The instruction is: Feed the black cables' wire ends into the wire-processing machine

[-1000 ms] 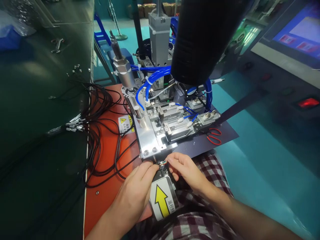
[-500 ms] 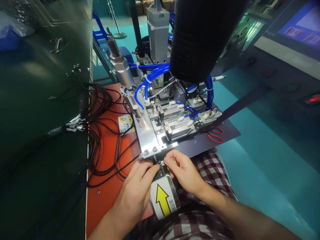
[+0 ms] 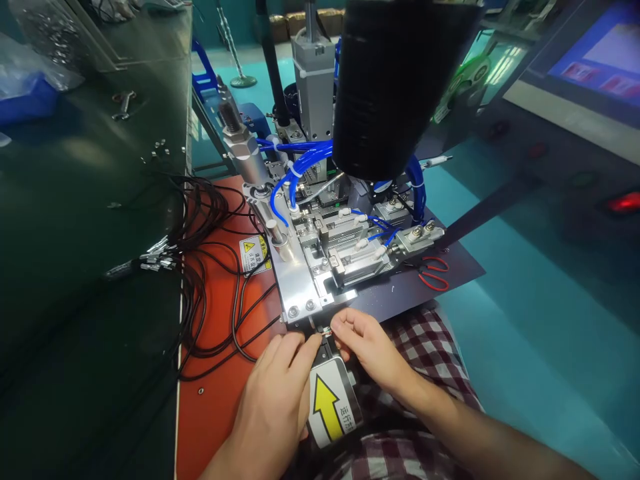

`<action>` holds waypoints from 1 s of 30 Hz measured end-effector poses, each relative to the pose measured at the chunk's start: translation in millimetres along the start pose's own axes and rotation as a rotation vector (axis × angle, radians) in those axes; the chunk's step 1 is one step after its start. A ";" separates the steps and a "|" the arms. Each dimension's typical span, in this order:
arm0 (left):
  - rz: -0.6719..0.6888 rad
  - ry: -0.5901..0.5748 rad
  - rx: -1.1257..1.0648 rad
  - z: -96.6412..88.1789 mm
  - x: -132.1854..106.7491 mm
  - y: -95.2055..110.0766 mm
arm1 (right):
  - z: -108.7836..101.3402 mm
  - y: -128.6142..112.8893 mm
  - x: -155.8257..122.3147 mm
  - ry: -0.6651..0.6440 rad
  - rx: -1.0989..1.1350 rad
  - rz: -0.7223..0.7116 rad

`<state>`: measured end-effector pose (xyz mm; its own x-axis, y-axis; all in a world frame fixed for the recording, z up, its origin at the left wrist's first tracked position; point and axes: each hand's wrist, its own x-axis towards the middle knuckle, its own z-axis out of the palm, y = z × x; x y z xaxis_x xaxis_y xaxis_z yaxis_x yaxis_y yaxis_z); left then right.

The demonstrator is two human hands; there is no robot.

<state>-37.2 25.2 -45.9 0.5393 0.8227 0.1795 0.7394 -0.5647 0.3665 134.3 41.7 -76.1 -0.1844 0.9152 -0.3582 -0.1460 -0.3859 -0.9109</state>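
Just beyond the arrow label (image 3: 333,403), the right hand (image 3: 364,339), slanting in from the label's right, narrowly pinches small wires (image 3: 327,331), while the left hand (image 3: 277,383), arched along the label's left, reaches them too, its grip impossible to tell.

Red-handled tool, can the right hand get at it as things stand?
Probably yes: the red handles lie uncovered, and nothing visible blocks the right hand, though it looks busy at a small part.

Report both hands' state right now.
Left hand: fingers curled at the small wires; whether gripping cannot be told.
Right hand: thumb and finger closed, pinching the small wires.
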 end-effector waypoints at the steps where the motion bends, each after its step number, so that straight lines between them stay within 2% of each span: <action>1: 0.008 0.004 0.000 0.7 0.1 -0.5 | 0.4 0.9 -0.3 0.007 -0.017 -0.012; 6: 0.041 0.023 0.053 3.1 -2.4 -0.8 | 4.2 9.2 -3.2 0.031 -0.062 -0.054; 11: 0.040 0.023 0.124 8.5 -1.6 4.8 | 13.1 13.8 -5.7 0.152 -0.132 -0.200; 13: 0.013 0.020 0.142 9.4 2.2 7.1 | 15.4 13.6 -4.5 0.164 -0.073 -0.173; 16: 0.019 0.052 0.140 3.7 9.4 8.9 | 14.5 12.9 -1.7 0.092 0.069 -0.042; 18: 0.048 0.094 0.102 -3.6 9.2 8.2 | 11.6 13.1 0.0 0.039 0.099 -0.005; 20: 0.037 0.130 0.065 -9.6 0.6 5.4 | 8.4 14.0 1.4 0.021 0.093 -0.018; 22: -0.036 0.142 0.061 -10.5 -15.6 0.7 | 6.3 14.9 2.7 0.010 0.095 -0.034; 26: -0.186 0.118 0.136 2.1 -49.1 -8.7 | 7.2 14.6 4.2 0.000 0.117 -0.056; 30: -0.194 0.152 0.232 13.1 -57.3 -9.0 | 6.1 18.4 5.7 -0.003 0.133 -0.046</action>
<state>-69.5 -17.7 -71.5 0.3261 0.9067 0.2675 0.9039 -0.3819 0.1927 124.6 39.1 -93.6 -0.1779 0.9320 -0.3159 -0.2818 -0.3558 -0.8910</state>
